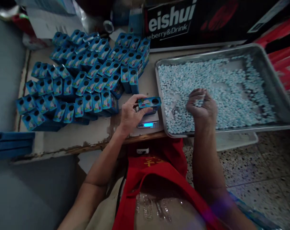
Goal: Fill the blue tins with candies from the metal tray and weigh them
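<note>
My left hand [130,113] grips a small blue box [149,103] with a round hole in its top, holding it over a small digital scale [148,121] whose display glows blue. My right hand [202,107] hovers cupped over a metal tray [271,73], fingers curled around a few pale blue candies [199,101]. The tray is covered with many of the same pale blue candies [221,86].
Several rows of identical blue boxes [87,76] stand on the worn table at the left. A stack of flat blue pieces [12,145] lies at the far left edge. A black carton [195,19] stands behind the tray. Speckled floor shows at lower right.
</note>
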The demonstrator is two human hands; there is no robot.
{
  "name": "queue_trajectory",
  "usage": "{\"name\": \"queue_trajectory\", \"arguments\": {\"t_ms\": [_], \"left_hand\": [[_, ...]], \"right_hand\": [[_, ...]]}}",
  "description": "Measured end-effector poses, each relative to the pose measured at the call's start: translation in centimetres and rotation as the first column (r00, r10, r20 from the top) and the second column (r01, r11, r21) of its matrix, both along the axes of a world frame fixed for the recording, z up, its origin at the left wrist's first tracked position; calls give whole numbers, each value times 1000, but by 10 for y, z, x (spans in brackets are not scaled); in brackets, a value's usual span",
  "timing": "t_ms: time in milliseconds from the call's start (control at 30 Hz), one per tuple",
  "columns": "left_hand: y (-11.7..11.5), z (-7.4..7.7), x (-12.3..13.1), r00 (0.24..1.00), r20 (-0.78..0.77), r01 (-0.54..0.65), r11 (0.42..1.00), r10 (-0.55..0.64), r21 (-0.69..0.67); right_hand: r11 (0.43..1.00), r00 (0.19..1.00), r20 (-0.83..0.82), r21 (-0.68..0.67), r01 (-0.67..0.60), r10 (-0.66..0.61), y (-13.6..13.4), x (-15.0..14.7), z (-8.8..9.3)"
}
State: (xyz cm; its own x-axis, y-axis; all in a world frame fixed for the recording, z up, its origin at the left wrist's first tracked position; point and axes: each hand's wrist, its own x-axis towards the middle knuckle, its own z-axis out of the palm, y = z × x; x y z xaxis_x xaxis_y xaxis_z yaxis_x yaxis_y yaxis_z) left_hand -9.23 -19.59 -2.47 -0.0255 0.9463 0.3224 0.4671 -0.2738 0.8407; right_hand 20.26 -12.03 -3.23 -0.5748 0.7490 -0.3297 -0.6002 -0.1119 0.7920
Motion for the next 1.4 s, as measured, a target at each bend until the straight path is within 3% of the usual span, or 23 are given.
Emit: {"name": "queue_trajectory", "arguments": {"t_ms": [33, 67, 133, 233, 300, 433, 500, 633, 700, 767, 933, 1067, 1200, 1300, 1400], "left_hand": [[6, 7, 7, 1000, -12, 10, 1000, -10, 24], [11, 15, 13, 999, -30, 18, 998, -16, 62], [22, 35, 26, 996, -80, 43, 988, -32, 148], [41, 55, 48, 990, -128, 84, 976, -59, 200], [53, 56, 65, 989, -128, 97, 980, -75, 176], [67, 42, 95, 991, -107, 90, 993, -81, 81], [70, 33, 104, 994, -84, 78, 995, -73, 61], [74, 20, 116, 992, -51, 116, 990, -112, 80], [76, 16, 121, 990, -48, 137, 986, -133, 92], [78, 12, 123, 990, -31, 139, 986, -137, 94], [69, 6, 105, 981, 150, 121, 992, -124, 27], [44, 8, 65, 945, 317, 87, 996, -88, 15], [15, 11, 25, 945, 325, -50, 998, 37, 32], [1, 5, 7, 944, 314, -108, 994, 98, 14], [-4, -8, 2, 947, 305, -89, 995, 99, -45]], "right_hand": [[995, 966, 257, 98, -6, -19, 2, -2, 3], [981, 867, 491, 194, -20, -80, 5, -4, 8], [923, 571, 776, 376, -78, -268, 13, -10, 22], [818, 101, 858, 512, -263, -504, 27, -17, 49], [779, -116, 798, 526, -342, -591, 34, -21, 63], [732, -286, 678, 583, -352, -677, 35, -28, 71], [754, -371, 657, 549, -362, -656, 30, -30, 69], [833, -535, 645, 348, -430, -546, 25, -22, 58], [838, -550, 652, 274, -471, -522, 29, -11, 49], [843, -507, 696, 282, -459, -509, 37, 6, 38], [918, -324, 861, 340, -205, -392, 45, 56, 9], [918, -184, 940, 213, -334, -286, 25, 59, -4], [917, -36, 993, 90, -390, -113, 10, 48, -12], [879, -67, 992, 62, -473, -106, 14, 45, -18], [837, -124, 983, 45, -546, -134, 22, 42, -17]]}}
